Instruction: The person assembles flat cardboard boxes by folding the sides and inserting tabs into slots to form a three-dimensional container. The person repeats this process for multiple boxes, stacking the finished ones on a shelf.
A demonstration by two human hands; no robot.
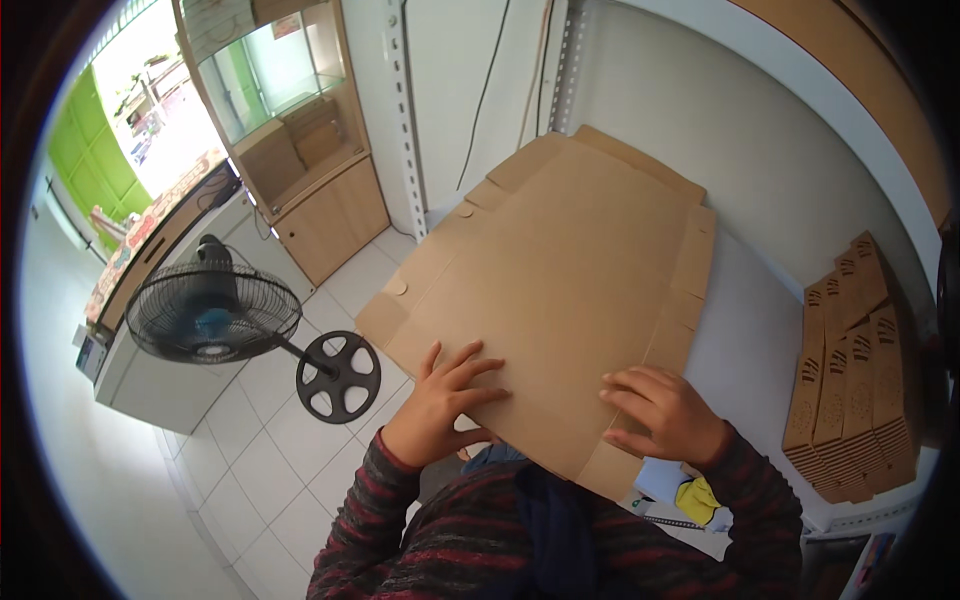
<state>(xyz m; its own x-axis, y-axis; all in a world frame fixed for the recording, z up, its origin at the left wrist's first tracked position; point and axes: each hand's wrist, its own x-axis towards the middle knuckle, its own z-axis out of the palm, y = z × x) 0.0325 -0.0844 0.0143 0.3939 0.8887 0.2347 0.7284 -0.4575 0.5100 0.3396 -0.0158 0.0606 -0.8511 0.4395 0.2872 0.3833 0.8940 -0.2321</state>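
A large flat sheet of brown die-cut cardboard [560, 290], with tabs and fold creases along its sides, lies on the table in front of me. Part of another cardboard piece [650, 168] shows under its far edge. My left hand [445, 405] rests near the sheet's near left edge, fingers spread over its top and thumb at the rim. On the near right part, beside a crease, my right hand [662, 412] lies with bent fingers touching the surface. Neither hand grips the sheet.
Stacks of folded brown boxes [850, 390] stand at the table's right. The pale tabletop [745, 340] shows between. A yellow item [697, 500] lies by my right forearm. A black fan [215, 315] stands left, near a wooden glass cabinet [335, 225].
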